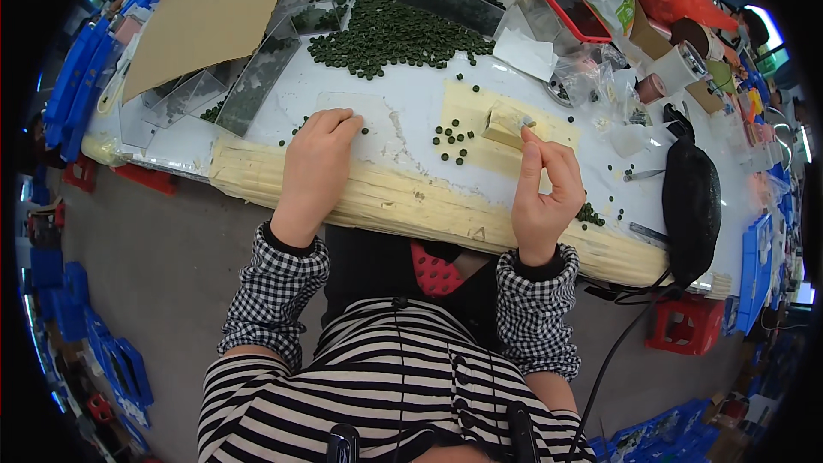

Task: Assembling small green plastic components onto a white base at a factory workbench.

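Observation:
My left hand (319,165) rests on the white tabletop, its fingers curled together at the edge of a thin clear sheet (375,111). What its fingertips hold, if anything, is hidden. Right beside them lies one small dark green ring-like piece (365,130). Over a pale yellow sheet (459,103), my right hand (549,193) pinches thumb and fingers at the end of a cream-coloured block (504,123). A tiny greyish bit shows at that pinch, too small to name. Several loose green pieces (452,141) are scattered left of the block.
A large heap of green pieces (377,34) spreads at the back, beside clear plastic trays (261,77). Cardboard (210,9) leans at the left. A red-cased phone (566,2) lies far right, and a black pouch (691,206) nearer. Yellowish padding (403,201) covers the front edge.

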The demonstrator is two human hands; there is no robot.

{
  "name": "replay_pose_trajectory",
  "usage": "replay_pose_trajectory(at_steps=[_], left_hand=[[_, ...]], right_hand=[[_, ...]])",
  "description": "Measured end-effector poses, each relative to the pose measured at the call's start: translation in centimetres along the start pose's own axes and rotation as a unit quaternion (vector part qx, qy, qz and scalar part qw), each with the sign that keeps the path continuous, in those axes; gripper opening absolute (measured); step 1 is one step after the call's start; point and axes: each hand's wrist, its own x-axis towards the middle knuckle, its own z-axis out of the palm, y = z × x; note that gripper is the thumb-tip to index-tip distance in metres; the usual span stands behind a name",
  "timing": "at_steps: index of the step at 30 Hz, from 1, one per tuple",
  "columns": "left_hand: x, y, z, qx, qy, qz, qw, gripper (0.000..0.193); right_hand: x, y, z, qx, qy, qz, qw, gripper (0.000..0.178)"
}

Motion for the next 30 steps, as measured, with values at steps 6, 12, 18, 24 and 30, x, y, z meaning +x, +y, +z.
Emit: replay_pose_trajectory(at_steps=[6,12,18,24,30], left_hand=[[-0.2,0.2,0.0,0.029,0.022,-0.007,0.999,0.025],[0.3,0.6,-0.2,0.039,0.005,-0.002,0.999,0.026],[1.2,-0.1,-1.1,0.033,-0.055,0.006,0.998,0.016],[2.6,-1.0,-1.8,0.001,-0.042,0.032,0.999,0.013],[2.7,-1.4,-1.7,-0.078,0.001,-0.026,0.997,0.012]], right_hand=[[0.0,-0.3,0.0,0.001,-0.013,0.005,1.000,0.014],[0.1,-0.2,0.0,-0.018,-0.023,0.002,1.000,0.015],[0.0,-0.2,0.1,-0.029,-0.025,-0.010,0.999,0.015],[0.1,-0.1,0.1,-0.035,-0.014,-0.015,0.999,0.015],[0.2,-0.1,0.3,-0.028,-0.030,-0.022,0.999,0.015]])
